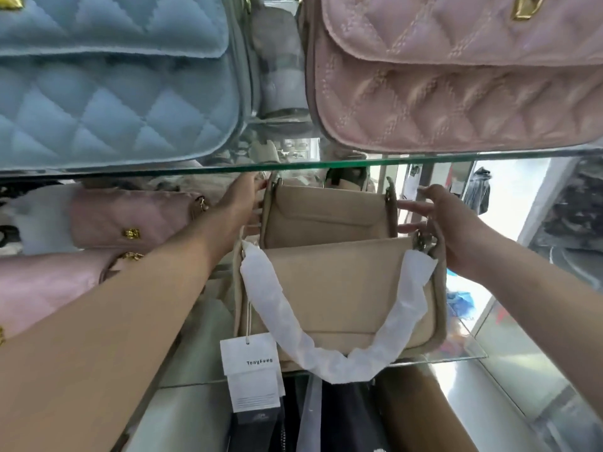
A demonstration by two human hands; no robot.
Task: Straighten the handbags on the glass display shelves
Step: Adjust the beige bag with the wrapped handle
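Bright daylight from the right; soft, wide-angle bowed edges.

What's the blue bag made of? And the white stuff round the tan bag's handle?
The blue bag looks like matte quilted fabric, maybe velvet or suede-like: its diamond stitching puffs up and its flap edge looks fuzzy. The white wrap on the handle of the front tan bag looks like thin tissue or foam paper: crinkled, with ragged ends.

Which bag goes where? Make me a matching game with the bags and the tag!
1 blue quilted handbag
2 pink quilted handbag
3 front beige handbag
4 white hang tag

A hangs past the lower shelf's edge
B upper shelf, left
C lower shelf, white paper round its strap
D upper shelf, right

Pairs: 1-B, 2-D, 3-C, 4-A
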